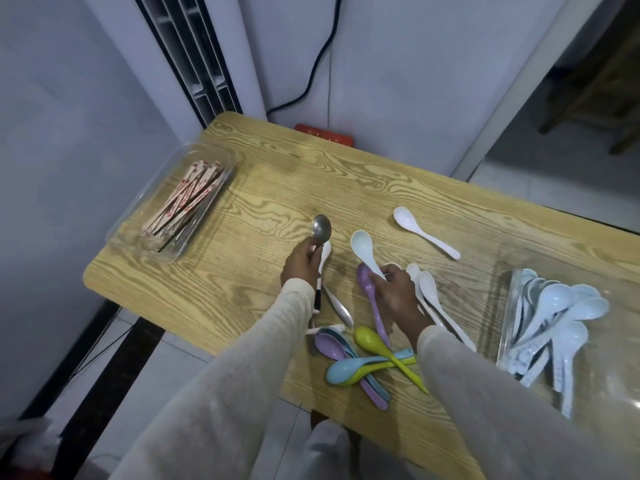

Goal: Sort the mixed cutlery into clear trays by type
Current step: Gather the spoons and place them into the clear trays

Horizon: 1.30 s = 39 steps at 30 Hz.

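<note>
Head view looks down on the wooden worktop (277, 174), where we have both hands in the loose pile. Our left hand (302, 265) has its grip closed around the handle of a metal spoon (322, 228), with the bowl pointing away from us. A white spoon (326, 252) lies against the same fingers, and we cannot tell if it is held too. Our right hand (398, 289) pinches a pale spoon (362, 244) by the handle, just beside a purple spoon (373, 303) on the worktop. More white spoons lie close to this hand, and a lone spoon (424, 232) lies further out. Coloured spoons (349, 367) are crossed in a heap near the front edge.

The left tray (227, 161) holds chopsticks (187, 199). The right tray (512, 292) holds a bundle of spoons (557, 317) of the pale kind.

We judge that the pale spoon belongs in the right tray. To do this well, we should carry it low and turn its bowl the same way as the others, so that it nests. We should let go only when it rests on them. The right sleeve passes over the heap, so we should lift the arm a little. We see no tray for metal, so we would set that spoon apart and not mix it.
</note>
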Motion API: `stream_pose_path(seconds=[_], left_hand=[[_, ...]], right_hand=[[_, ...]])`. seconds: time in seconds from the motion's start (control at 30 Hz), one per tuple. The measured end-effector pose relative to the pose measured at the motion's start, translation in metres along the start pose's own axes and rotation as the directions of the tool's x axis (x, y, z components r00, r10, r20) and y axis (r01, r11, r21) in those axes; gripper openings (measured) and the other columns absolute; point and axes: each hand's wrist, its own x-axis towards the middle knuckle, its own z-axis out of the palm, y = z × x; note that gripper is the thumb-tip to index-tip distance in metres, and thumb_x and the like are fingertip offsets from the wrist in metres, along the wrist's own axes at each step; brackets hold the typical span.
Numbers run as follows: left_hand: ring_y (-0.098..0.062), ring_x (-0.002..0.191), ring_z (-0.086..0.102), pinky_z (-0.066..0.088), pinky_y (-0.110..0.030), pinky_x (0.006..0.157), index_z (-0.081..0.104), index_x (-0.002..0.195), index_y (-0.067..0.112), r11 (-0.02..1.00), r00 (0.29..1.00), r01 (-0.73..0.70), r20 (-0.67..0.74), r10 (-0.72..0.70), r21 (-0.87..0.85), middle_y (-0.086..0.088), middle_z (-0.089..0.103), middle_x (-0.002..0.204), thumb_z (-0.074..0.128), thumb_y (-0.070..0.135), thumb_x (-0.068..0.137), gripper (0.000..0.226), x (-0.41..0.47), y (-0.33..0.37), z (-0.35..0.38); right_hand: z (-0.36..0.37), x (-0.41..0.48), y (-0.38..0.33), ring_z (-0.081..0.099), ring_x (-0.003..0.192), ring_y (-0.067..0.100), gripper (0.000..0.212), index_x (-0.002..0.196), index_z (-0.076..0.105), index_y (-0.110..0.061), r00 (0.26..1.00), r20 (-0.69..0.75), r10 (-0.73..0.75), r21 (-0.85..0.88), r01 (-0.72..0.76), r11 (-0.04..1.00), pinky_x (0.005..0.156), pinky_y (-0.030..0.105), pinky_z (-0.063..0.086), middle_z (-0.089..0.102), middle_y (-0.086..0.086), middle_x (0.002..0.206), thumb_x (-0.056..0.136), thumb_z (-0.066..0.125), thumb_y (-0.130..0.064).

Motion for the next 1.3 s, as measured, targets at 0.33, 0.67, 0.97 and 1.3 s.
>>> stream_pose_path(seconds=[0.33, 0.67, 0.97, 1.3], left_hand=[[-0.034, 0.114, 0.051, 0.038, -0.031, 0.093, 0.061, 0.12, 0.003, 0.896, 0.957, -0.286, 0.153, 0.248, 0.34, -0.023, 0.052, 0.121, 0.04, -0.004, 0.09, 0.037, 0.005, 0.055, 0.026], [-0.032, 0.11, 0.056, 0.045, -0.035, 0.086, 0.063, 0.114, 0.009, 0.81, 0.911, -0.394, 0.302, 0.281, 0.435, -0.016, 0.057, 0.12, 0.042, 0.004, 0.093, 0.03, -0.046, 0.132, 0.119], [-0.029, 0.105, 0.058, 0.044, -0.03, 0.086, 0.063, 0.101, 0.001, 0.905, 0.897, -0.318, 0.399, 0.191, 0.282, -0.018, 0.064, 0.11, 0.054, 0.004, 0.085, 0.018, -0.123, 0.175, 0.237], [-0.031, 0.102, 0.06, 0.047, -0.03, 0.085, 0.05, 0.114, 0.006, 0.986, 0.935, -0.125, 0.345, 0.08, 0.108, -0.017, 0.061, 0.112, 0.056, 0.005, 0.087, 0.028, -0.166, 0.175, 0.298]], right_hand=[[-0.065, -0.018, -0.002, 0.049, 0.05, 0.002, 0.015, 0.073, 0.06, -0.01, 0.962, -0.271, -0.033, 0.073, 0.054, 0.996, 0.054, 0.021, 0.037, 0.055, -0.003, 0.059, 0.087, 0.062, -0.014], [-0.18, -0.067, 0.06, 0.044, 0.055, 0.013, 0.025, 0.067, 0.047, -0.013, 0.808, -0.575, 0.127, 0.183, -0.024, 0.983, 0.05, 0.02, 0.034, 0.047, -0.002, 0.06, 0.091, 0.056, -0.014], [-0.241, -0.057, 0.115, 0.059, 0.098, 0.037, 0.018, 0.099, 0.064, -0.001, 0.836, -0.541, 0.094, -0.112, -0.182, 0.977, 0.075, 0.032, 0.041, 0.065, 0.019, 0.101, 0.088, 0.056, -0.014], [-0.304, -0.041, 0.125, 0.057, 0.101, 0.026, 0.029, 0.109, 0.064, -0.012, 0.864, -0.49, -0.118, -0.098, 0.08, 0.992, 0.085, 0.035, 0.046, 0.062, 0.009, 0.108, 0.09, 0.045, -0.001]])
